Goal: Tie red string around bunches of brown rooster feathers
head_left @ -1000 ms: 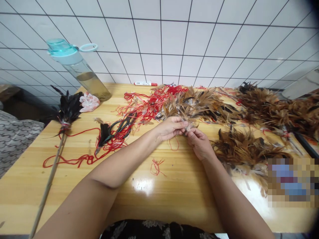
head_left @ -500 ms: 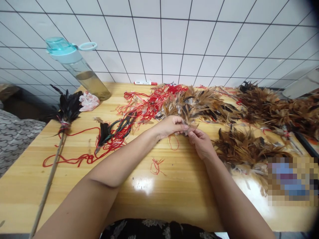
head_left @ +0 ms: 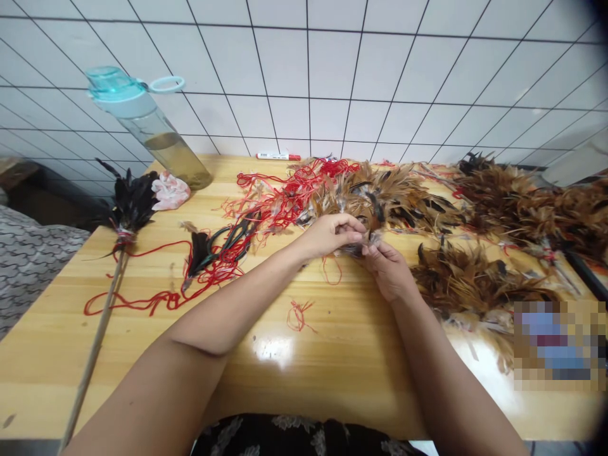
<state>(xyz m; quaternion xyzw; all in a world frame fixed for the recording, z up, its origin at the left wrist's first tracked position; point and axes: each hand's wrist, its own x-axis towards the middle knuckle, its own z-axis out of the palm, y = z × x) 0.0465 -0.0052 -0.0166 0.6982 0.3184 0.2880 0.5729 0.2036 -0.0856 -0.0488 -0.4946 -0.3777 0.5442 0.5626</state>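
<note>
My left hand (head_left: 332, 233) and my right hand (head_left: 387, 269) meet over the middle of the wooden table (head_left: 332, 354), at the near edge of a heap of brown feathers (head_left: 380, 199). Both hands are closed in a pinch on a small bunch of feathers (head_left: 368, 240) between their fingertips. A tangle of red string (head_left: 285, 196) lies just left of the heap, and a short loop of it sits below my left wrist.
A stick tipped with black feathers (head_left: 126, 212) lies at the left, trailing red string. Scissors (head_left: 232, 237) rest in the string. A water bottle (head_left: 147, 126), a pink cloth (head_left: 170, 192) and a marker (head_left: 278, 156) stand by the tiled wall. More feather bundles (head_left: 517, 202) fill the right.
Both hands have shifted slightly away from me toward the feather heap, and my left fingers have curled more over the bunch. The rest lies as before.
</note>
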